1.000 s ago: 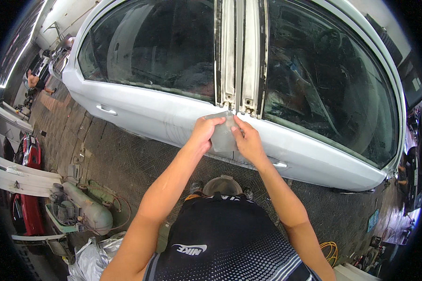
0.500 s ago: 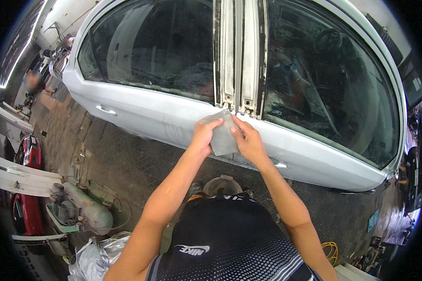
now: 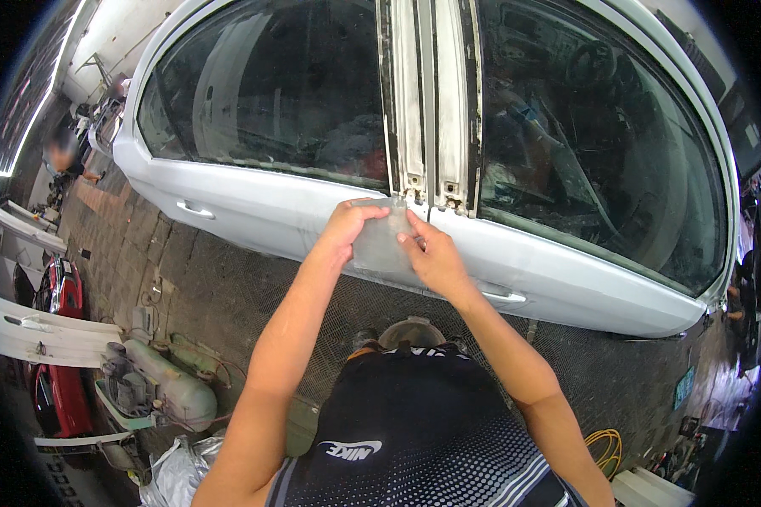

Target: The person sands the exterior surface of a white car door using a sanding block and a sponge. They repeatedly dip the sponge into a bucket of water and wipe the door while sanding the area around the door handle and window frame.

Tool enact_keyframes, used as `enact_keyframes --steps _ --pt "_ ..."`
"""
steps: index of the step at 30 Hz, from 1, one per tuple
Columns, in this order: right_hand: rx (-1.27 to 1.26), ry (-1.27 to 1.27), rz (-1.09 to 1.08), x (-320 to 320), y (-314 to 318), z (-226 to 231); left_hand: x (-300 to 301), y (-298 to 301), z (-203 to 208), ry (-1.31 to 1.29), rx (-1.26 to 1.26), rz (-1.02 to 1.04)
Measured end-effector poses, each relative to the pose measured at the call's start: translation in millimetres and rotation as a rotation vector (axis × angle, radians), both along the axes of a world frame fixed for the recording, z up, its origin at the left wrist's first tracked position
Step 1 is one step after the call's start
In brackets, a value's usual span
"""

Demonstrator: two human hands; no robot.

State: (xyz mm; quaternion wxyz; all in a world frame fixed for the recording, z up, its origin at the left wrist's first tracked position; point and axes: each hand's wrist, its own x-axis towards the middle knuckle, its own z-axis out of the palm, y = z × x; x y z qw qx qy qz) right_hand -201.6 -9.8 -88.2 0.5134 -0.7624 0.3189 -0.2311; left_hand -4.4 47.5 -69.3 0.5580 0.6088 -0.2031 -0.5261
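A thin grey sheet of sandpaper (image 3: 382,243) is held up between my two hands, in front of the pale, dull-painted car door (image 3: 254,193). My left hand (image 3: 343,228) pinches its upper left edge, thumb on top. On the right side, my right hand (image 3: 435,256) grips it between thumb and fingers. Whether the sheet touches the door I cannot tell. Just beyond its top edge stands the bare white door pillar (image 3: 410,101), between two dark windows. A door handle (image 3: 505,297) shows right of my right hand, and another handle (image 3: 194,209) sits farther left.
Below my hands a round bucket (image 3: 408,328) stands on the dark floor. At left are a green air compressor (image 3: 173,384), a white panel (image 3: 46,331) and crumpled silver sheeting (image 3: 177,473). A yellow hose (image 3: 604,446) lies coiled at lower right. Another person (image 3: 66,159) is far left.
Both hands have moved a little left with the sandpaper. The sheet has turned from a slanted position to a squarer one, and my left hand has risen slightly.
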Motion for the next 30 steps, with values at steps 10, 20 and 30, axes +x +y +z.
enact_keyframes --steps 10,20,30 --pt "0.253 -0.286 -0.179 -21 15 -30 -56 32 18 -0.107 -0.031 -0.102" --pt "0.627 -0.629 -0.386 -50 -1 -19 -111 44 -18 -0.192 -0.181 -0.245" --pt "0.098 -0.426 -0.469 -37 6 -21 -35 -9 100 -0.943 -0.300 -0.462"
